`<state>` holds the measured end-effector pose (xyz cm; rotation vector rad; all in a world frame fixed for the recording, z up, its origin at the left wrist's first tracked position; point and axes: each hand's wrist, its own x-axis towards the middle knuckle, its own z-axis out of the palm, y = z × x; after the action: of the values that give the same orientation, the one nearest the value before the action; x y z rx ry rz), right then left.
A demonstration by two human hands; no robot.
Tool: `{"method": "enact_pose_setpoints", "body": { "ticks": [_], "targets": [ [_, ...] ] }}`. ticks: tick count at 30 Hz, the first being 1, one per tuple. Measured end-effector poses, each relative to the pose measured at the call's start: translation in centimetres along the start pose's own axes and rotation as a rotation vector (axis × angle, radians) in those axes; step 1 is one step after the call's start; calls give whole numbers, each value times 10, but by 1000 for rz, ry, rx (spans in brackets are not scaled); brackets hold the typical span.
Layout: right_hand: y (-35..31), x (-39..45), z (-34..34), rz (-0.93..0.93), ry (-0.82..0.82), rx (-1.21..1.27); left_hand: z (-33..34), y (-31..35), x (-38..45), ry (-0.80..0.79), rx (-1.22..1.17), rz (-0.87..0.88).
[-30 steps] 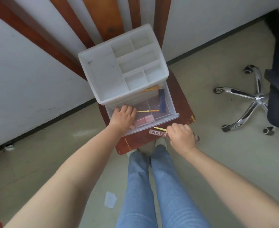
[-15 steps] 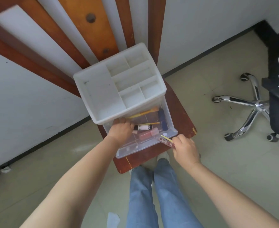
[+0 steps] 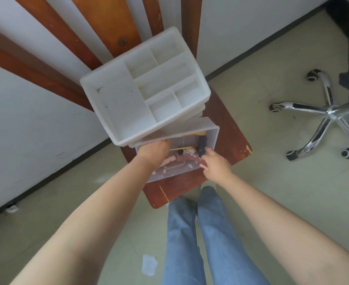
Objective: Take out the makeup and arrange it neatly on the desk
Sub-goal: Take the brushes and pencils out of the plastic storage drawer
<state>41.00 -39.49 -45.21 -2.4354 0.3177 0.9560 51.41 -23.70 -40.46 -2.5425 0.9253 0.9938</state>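
Note:
A white organizer box (image 3: 128, 103) with empty compartments sits on a small red-brown desk (image 3: 231, 140). Its clear drawer (image 3: 213, 130) is pulled out toward me. Inside lie a dark blue tube (image 3: 202, 144), a yellow pencil (image 3: 182, 148), a small white tube with a black cap (image 3: 193, 150) and pink items (image 3: 179, 160). My left hand (image 3: 153, 153) reaches into the drawer's left part, its fingers hidden under the box's edge. Over the drawer's front right corner, my right hand (image 3: 215, 164) has its fingers spread and holds nothing.
Wooden slats (image 3: 108, 27) rise behind the box against a white wall. An office chair with a chrome star base (image 3: 332, 110) stands on the floor to the right. A paper scrap (image 3: 149, 264) lies on the floor by my legs.
My right hand has let go of the pink labelled stick and yellow pencil it pinched and has opened over the drawer. My left hand stays inside the drawer.

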Motion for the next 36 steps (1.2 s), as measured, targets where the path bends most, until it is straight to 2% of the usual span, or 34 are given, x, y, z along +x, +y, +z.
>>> {"method": "enact_pose_setpoints", "body": {
  "ticks": [3, 7, 12, 18, 20, 24, 28, 31, 36],
  "targets": [
    [4, -5, 7, 42, 38, 21, 3, 0, 1, 4, -19, -15],
    [14, -13, 15, 164, 188, 51, 4, 0, 0, 11, -13, -24],
    [22, -1, 17, 63, 100, 176, 7, 0, 2, -40, -39, -38],
    [21, -4, 7, 44, 245, 1, 13, 5, -4, 43, 24, -37],
    [26, -16, 7, 43, 221, -17, 26, 15, -7, 56, 44, -7],
    [42, -28, 7, 103, 162, -17, 63, 42, -13, 17, -70, 7],
    [51, -24, 15, 115, 93, -66, 97, 56, -7, -39, -186, -33],
    [57, -16, 22, 130, 75, -66, 117, 62, -3, -24, -236, -69],
    [55, 3, 17, 37, 75, -135, 126, 65, 14, -21, -220, -122]
  ]
}}
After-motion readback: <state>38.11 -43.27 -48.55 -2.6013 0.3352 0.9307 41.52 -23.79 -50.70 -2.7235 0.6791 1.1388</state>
